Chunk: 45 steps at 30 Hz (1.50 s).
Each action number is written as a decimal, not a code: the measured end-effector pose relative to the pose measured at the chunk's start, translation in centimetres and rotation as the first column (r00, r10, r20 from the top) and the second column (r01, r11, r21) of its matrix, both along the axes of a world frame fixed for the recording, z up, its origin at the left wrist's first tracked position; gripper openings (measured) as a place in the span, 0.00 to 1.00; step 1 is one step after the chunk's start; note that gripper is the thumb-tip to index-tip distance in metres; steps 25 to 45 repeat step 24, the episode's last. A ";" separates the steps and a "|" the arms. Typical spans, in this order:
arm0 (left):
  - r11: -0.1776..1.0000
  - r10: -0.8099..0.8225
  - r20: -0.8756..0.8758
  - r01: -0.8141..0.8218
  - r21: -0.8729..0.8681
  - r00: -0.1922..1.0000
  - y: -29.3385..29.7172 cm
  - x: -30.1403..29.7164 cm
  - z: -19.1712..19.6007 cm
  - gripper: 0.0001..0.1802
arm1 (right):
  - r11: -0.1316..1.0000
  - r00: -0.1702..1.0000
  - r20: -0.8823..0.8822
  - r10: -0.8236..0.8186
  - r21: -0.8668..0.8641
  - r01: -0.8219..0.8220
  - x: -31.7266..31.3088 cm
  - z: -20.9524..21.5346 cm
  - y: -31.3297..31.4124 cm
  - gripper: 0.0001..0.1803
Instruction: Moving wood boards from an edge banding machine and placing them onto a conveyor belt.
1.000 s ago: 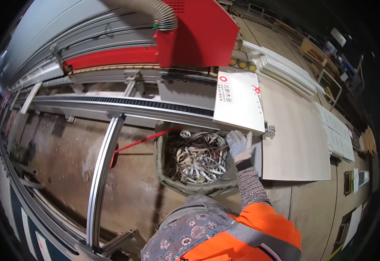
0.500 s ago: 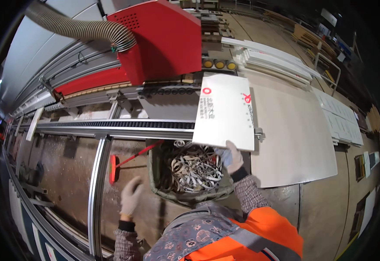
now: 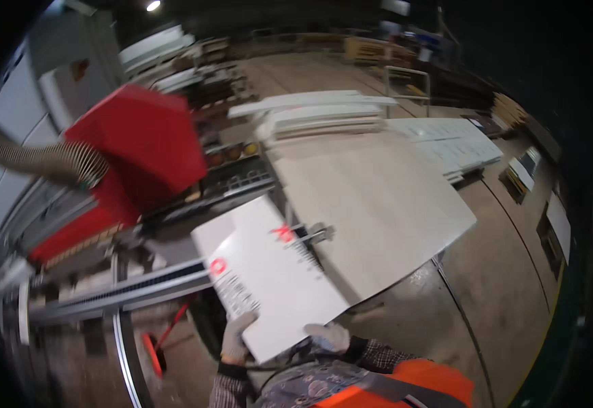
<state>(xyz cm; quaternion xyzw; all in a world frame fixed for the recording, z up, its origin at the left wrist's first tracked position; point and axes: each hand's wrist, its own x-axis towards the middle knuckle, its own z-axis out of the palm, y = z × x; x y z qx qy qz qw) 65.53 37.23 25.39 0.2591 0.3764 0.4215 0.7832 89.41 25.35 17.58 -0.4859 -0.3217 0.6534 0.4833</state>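
A white rectangular panel (image 3: 276, 279) with red and black print is held in front of me, tilted with its near corner toward my body. My left hand (image 3: 236, 334), in a pale work glove, grips the panel's near left edge. On its near right edge my gloved right hand (image 3: 328, 336) is closed, with the thumb on top. Fingers under the panel are hidden. The panel's far part overlaps the metal rail (image 3: 140, 285) and the side of the beige table (image 3: 378, 204).
A red machine hood (image 3: 136, 146) with a ribbed hose (image 3: 45, 158) stands at the left. White panels (image 3: 327, 115) lie stacked at the table's far end, and more white boards (image 3: 446, 143) lie to the right. A small metal clamp (image 3: 320, 233) is at the table edge. A red broom (image 3: 153, 353) is below left.
The panel has come off the rail toward me and turned. My left hand has moved from empty air onto its left edge. The view has swung to the right.
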 end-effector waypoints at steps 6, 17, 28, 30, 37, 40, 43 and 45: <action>0.938 0.260 0.008 -0.255 0.235 0.966 -5.7 -8.6 2.2 0.36 | 0.920 0.902 0.276 0.333 0.114 -0.375 -6.1 8.0 2.1 0.28; 0.258 0.906 0.264 -0.927 0.272 0.330 -27.7 -31.1 3.3 0.32 | 0.238 0.327 0.404 0.854 0.256 -0.937 -22.0 9.8 10.1 0.16; -0.422 0.899 0.231 -0.876 0.233 -0.372 -36.5 -37.7 -0.7 0.37 | 0.085 0.090 0.065 0.994 0.069 -0.994 -30.8 -2.2 21.7 0.14; -0.422 0.899 0.231 -0.876 0.233 -0.372 -36.5 -37.7 -0.7 0.37 | 0.085 0.090 0.065 0.994 0.069 -0.994 -30.8 -2.2 21.7 0.14; -0.422 0.899 0.231 -0.876 0.233 -0.372 -36.5 -37.7 -0.7 0.37 | 0.085 0.090 0.065 0.994 0.069 -0.994 -30.8 -2.2 21.7 0.14; -0.422 0.899 0.231 -0.876 0.233 -0.372 -36.5 -37.7 -0.7 0.37 | 0.085 0.090 0.065 0.994 0.069 -0.994 -30.8 -2.2 21.7 0.14; -0.422 0.899 0.231 -0.876 0.233 -0.372 -36.5 -37.7 -0.7 0.37 | 0.085 0.090 0.065 0.994 0.069 -0.994 -30.8 -2.2 21.7 0.14; -0.422 0.899 0.231 -0.876 0.233 -0.372 -36.5 -37.7 -0.7 0.37 | 0.085 0.090 0.065 0.994 0.069 -0.994 -30.8 -2.2 21.7 0.14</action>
